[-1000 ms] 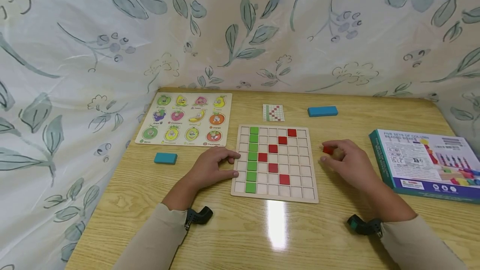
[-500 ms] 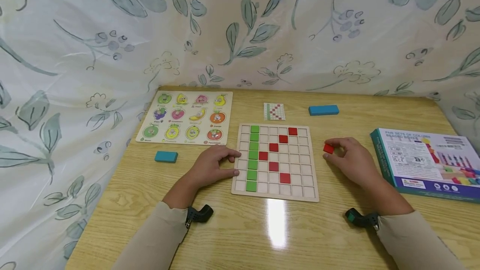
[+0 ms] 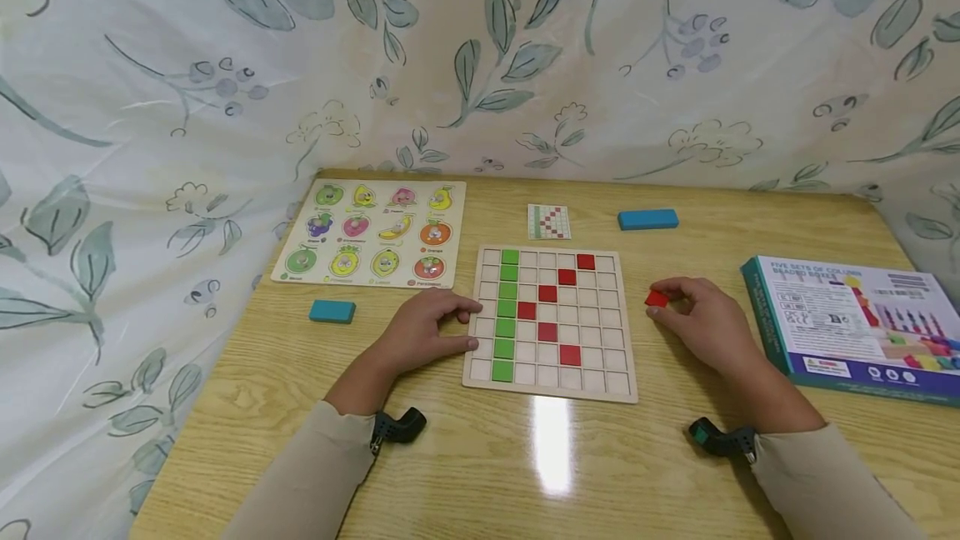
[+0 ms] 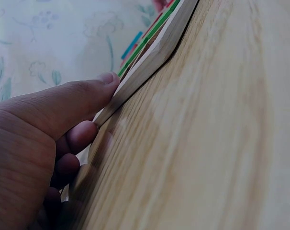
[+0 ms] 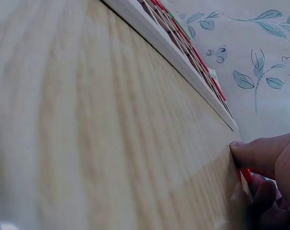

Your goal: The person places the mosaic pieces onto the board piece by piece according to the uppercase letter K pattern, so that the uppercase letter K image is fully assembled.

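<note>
In the head view a wooden grid board (image 3: pixel 592 340) lies mid-table, with a column of green tiles (image 3: pixel 506 309) near its left side. Red tiles (image 3: pixel 547 332) form a sideways V to the right of that column. My left hand (image 3: pixel 427 332) rests at the board's left edge, thumb and index finger spread along it; the left wrist view shows the thumb (image 4: pixel 99 88) straight against the edge and the other fingers curled below. To the right of the board, my right hand (image 3: pixel 701 315) pinches a loose red tile (image 3: pixel 657 297), tilted, between thumb and fingertips.
Behind the board lie a small pattern card (image 3: pixel 550 222) and a blue block (image 3: pixel 648 220). A fruit puzzle board (image 3: pixel 367 232) is at the back left, with a teal block (image 3: pixel 332 312) in front. A boxed toy set (image 3: pixel 862 327) lies far right. A patterned curtain (image 3: pixel 480 65) hangs behind.
The red tile has turned in the right hand's fingertips, first half covered, then flat to view, now tilted. The left hand has stayed at the board's edge.
</note>
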Action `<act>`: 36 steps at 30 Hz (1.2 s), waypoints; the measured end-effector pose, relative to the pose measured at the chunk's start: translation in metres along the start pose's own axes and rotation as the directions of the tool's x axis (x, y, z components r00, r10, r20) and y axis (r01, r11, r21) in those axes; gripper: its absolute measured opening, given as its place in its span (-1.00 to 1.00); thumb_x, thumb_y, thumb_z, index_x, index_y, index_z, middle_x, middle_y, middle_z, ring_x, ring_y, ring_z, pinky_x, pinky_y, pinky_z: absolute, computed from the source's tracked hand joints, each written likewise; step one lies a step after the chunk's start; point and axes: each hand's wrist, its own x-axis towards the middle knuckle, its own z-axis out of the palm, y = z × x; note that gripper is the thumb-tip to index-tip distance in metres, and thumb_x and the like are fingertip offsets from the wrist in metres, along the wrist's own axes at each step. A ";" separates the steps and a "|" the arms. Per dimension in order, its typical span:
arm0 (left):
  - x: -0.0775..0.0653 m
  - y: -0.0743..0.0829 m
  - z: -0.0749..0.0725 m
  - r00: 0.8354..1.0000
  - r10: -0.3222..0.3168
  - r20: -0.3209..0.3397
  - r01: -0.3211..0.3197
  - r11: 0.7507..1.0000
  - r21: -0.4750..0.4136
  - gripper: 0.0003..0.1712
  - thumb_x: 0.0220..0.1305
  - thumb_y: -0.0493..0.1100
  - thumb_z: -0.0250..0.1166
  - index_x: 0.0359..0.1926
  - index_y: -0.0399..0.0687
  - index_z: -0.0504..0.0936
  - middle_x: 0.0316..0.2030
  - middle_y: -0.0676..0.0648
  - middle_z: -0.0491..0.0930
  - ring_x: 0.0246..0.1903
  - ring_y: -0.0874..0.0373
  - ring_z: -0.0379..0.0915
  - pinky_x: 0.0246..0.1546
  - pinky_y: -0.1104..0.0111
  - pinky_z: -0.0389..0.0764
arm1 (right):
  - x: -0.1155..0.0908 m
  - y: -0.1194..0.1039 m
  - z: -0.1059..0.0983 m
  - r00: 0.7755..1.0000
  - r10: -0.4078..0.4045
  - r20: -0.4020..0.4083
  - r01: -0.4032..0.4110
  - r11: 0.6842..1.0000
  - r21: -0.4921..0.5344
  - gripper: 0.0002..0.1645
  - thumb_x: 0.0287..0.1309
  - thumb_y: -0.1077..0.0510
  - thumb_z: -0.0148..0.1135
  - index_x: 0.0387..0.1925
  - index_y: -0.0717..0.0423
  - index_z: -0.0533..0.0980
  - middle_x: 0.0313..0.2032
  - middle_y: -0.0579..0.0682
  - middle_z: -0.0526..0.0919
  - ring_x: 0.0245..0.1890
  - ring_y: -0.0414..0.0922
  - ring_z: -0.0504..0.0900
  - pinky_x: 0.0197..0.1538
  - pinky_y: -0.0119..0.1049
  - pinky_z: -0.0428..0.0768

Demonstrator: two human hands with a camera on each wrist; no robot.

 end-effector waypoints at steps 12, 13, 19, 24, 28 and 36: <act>-0.001 0.002 -0.001 1.000 -0.001 0.003 0.001 1.000 -0.004 -0.48 0.24 0.07 0.61 0.18 0.10 0.74 -0.18 0.23 0.59 -0.07 0.19 0.45 0.12 0.14 0.48 | -0.014 -0.004 -0.001 0.997 -0.060 0.038 0.059 0.998 0.012 -0.58 0.43 0.08 0.40 0.23 0.13 0.65 0.12 0.19 0.60 -0.17 0.06 0.49 -0.14 -0.10 0.45; -0.001 0.002 -0.001 1.000 0.001 0.002 -0.001 1.000 -0.004 -0.48 0.24 0.07 0.61 0.18 0.10 0.74 -0.18 0.23 0.59 -0.07 0.19 0.45 0.12 0.14 0.48 | -0.016 -0.005 0.000 0.997 -0.068 0.039 0.067 0.998 0.013 -0.58 0.43 0.07 0.41 0.23 0.12 0.65 0.11 0.18 0.61 -0.18 0.04 0.48 -0.15 -0.10 0.45; -0.001 0.002 -0.001 1.000 -0.007 0.001 0.007 1.000 -0.001 -0.49 0.23 0.06 0.62 0.17 0.09 0.75 -0.18 0.22 0.59 -0.07 0.19 0.45 0.12 0.14 0.48 | -0.024 -0.007 0.001 0.995 -0.096 0.039 0.095 0.995 0.028 -0.57 0.42 0.01 0.44 0.21 0.06 0.67 0.02 0.08 0.61 -0.27 -0.03 0.46 -0.25 -0.22 0.44; -0.001 0.002 -0.001 1.000 -0.012 0.007 0.012 1.000 -0.005 -0.48 0.24 0.07 0.61 0.18 0.09 0.74 -0.18 0.23 0.58 -0.07 0.18 0.45 0.12 0.14 0.48 | -0.031 -0.009 0.002 0.991 -0.128 0.027 0.127 0.990 0.055 -0.58 0.39 0.02 0.47 0.19 0.05 0.68 -0.06 0.03 0.60 -0.33 -0.07 0.44 -0.32 -0.29 0.41; -0.001 0.001 -0.001 1.000 -0.014 0.006 0.014 1.000 -0.003 -0.48 0.24 0.06 0.62 0.18 0.10 0.74 -0.18 0.23 0.58 -0.07 0.19 0.45 0.12 0.15 0.48 | -0.036 -0.014 0.005 0.988 -0.154 0.020 0.152 0.985 0.078 -0.60 0.37 0.04 0.50 0.17 0.02 0.69 -0.06 -0.01 0.61 -0.36 -0.11 0.46 -0.34 -0.32 0.43; -0.001 0.001 0.000 1.000 0.003 -0.001 -0.003 1.000 -0.004 -0.49 0.24 0.08 0.61 0.18 0.11 0.75 -0.19 0.25 0.58 -0.09 0.20 0.44 0.10 0.16 0.47 | -0.044 -0.030 0.013 0.982 -0.181 0.060 0.173 0.977 0.127 -0.60 0.32 0.11 0.53 0.16 -0.04 0.70 -0.04 -0.07 0.62 -0.39 -0.12 0.50 -0.35 -0.34 0.47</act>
